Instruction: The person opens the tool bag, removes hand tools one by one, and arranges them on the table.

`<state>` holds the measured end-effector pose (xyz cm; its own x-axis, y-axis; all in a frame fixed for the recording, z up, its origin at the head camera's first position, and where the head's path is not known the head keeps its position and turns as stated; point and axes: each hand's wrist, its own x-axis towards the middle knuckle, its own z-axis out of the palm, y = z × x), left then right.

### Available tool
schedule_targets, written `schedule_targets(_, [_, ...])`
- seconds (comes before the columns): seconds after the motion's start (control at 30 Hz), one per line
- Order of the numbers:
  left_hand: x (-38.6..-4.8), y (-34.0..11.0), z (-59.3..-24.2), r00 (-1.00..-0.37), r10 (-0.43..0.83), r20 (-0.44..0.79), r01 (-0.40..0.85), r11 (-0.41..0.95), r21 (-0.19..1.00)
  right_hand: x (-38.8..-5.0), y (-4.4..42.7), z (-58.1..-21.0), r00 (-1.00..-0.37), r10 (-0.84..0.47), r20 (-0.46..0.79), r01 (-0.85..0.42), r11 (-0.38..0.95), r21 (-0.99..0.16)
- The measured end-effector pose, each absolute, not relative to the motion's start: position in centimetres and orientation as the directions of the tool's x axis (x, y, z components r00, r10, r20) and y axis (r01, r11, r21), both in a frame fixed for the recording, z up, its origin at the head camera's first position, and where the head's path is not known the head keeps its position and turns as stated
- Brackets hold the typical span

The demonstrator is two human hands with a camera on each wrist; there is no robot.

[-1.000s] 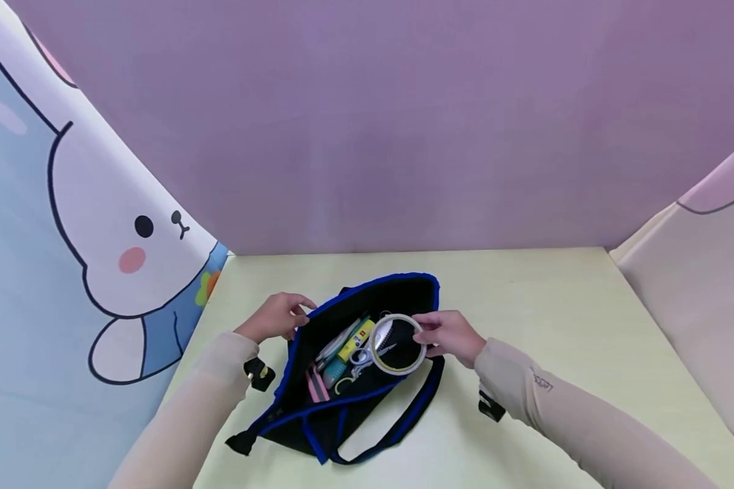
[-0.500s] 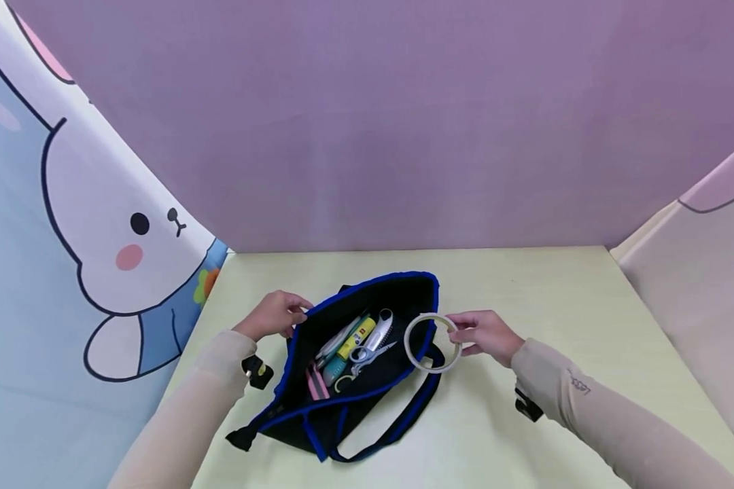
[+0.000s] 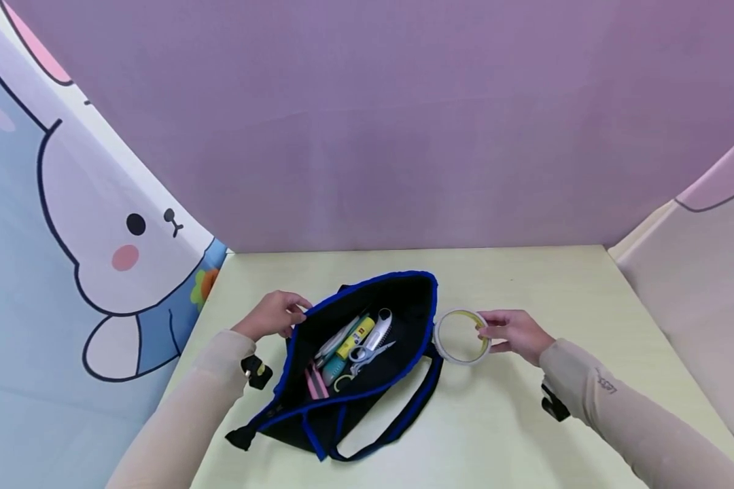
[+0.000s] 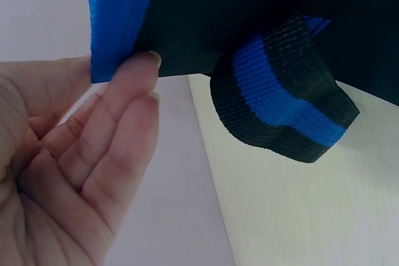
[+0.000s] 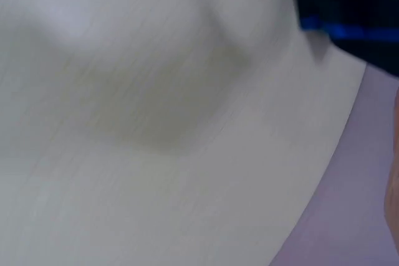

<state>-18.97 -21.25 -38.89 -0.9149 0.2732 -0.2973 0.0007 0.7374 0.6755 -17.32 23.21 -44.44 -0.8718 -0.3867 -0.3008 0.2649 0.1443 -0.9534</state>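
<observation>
could catch the tape roll (image 3: 485,350) on the strap (image 3: 425,392) or on the blue rim (image 3: 434,299) of the black bag (image 3: 404,299), from holding the roll just beside both; cannot tell whether touching or apart. might drop the roll onto the desk (image 3: 556,292), from pinching such a slim thing at one side only, or let the roll twist downward in that narrow hold. could also close up the bag's mouth by slackening the left hand (image 3: 273,316), or jostle the scissors (image 3: 365,355), yellow stick (image 3: 355,337) and white tool (image 3: 379,331) inside by tugging too hard.

as to pose: extends from four o'clock with the right hand (image 3: 516,333), pointing towards nine, and clamps fingers and thumb on the roll's three o'clock side. holds the roll at about three o'clock from the bag, above the desk judging by the shadow. cannot see those fingertips in the right wrist view. extends from between seven and eight o'clock with the left hand, pinching the bag's edge at about ten o'clock and showing the palm to the left wrist view.
</observation>
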Motion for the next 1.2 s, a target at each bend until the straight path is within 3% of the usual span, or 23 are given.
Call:
schedule_targets(0.23, [-18.7,-21.4,-39.2,-0.919,0.267,-0.289,-0.006,0.726,0.688,-17.7,25.6,-45.1,-0.887,-0.361,-0.288,0.259,0.126,-0.958])
schedule_targets(0.53, [-18.5,-21.4,-39.2,-0.917,0.278,-0.286,0.001,0.719,0.695,-17.6,27.2,-46.3,-0.936,-0.221,-0.274,0.266,0.065,-0.962])
schedule_targets(1.2, [-18.7,-21.2,-38.9,-0.921,0.242,-0.306,-0.039,0.724,0.688,-17.3,26.2,-50.1,-0.933,-0.130,-0.336,0.344,-0.048,-0.938])
